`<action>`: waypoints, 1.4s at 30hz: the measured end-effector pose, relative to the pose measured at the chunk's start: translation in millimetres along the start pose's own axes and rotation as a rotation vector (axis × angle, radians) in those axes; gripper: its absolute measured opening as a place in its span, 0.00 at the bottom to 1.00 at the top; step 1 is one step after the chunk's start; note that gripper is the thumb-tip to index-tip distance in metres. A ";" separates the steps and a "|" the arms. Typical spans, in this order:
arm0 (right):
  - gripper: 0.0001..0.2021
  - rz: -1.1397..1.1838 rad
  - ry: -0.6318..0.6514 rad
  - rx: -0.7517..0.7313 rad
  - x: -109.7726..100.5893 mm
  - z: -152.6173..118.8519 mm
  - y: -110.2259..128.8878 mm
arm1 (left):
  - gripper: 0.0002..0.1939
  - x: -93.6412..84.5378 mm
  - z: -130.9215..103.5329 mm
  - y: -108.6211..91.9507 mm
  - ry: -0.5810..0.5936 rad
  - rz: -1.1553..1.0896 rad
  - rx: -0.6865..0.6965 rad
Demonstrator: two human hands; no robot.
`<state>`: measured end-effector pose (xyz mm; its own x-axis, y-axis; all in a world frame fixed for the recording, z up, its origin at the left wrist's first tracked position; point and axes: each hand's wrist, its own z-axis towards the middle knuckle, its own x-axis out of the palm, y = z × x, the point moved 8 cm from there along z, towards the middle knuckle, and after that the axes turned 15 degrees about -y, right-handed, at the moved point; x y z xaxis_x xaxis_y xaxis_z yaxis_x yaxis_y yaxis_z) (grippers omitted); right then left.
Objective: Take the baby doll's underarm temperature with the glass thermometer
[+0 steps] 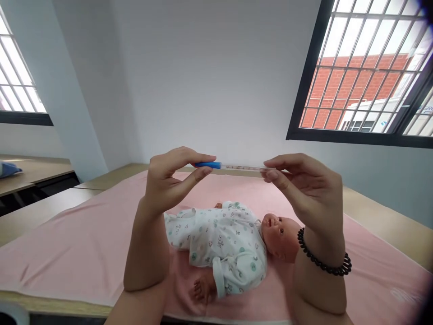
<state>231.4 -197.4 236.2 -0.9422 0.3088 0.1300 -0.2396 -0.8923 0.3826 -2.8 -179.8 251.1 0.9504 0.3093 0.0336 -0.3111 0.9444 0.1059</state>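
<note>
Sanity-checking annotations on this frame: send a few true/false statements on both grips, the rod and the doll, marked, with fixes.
1. The left grip and right grip both hold the thin clear rod. True.
2. The left grip pinches the rod's clear end. False: it pinches the blue end.
3. The doll lies on a pink cloth. True.
4. The doll's legs lie toward picture right. False: its head does.
5. A black coiled band circles the right wrist. True.

The right hand (306, 189) covers one end of the clear tube (241, 168), whose markings are too small to read. The right wrist (324, 243) hides part of the doll's head (281, 237); the right edge cuts off the larger window (360, 72).
</note>
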 end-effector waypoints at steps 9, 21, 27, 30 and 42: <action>0.03 0.034 0.034 0.137 1.9 7.5 -23.9 | 0.07 6.3 -5.2 5.3 0.069 0.155 -0.069; 0.04 0.400 -0.481 0.238 -80.3 45.3 -69.3 | 0.09 -35.3 2.3 16.8 -0.420 0.105 -0.176; 0.08 -0.056 -0.086 0.391 -52.0 45.0 -113.8 | 0.13 -50.2 -1.2 17.6 -0.609 0.148 -0.155; 0.10 0.119 -0.103 0.415 -46.8 48.4 -123.2 | 0.13 -46.3 -0.8 16.2 -0.598 0.125 -0.125; 0.12 0.280 -0.065 0.478 -35.8 45.2 -123.5 | 0.12 -44.1 0.0 17.2 -0.513 0.234 -0.161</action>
<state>305.3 -83.4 225.7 -0.9345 0.1144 0.3372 0.1655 -0.6989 0.6958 -50.0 -177.2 251.5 0.7228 0.4565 0.5188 -0.4713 0.8747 -0.1131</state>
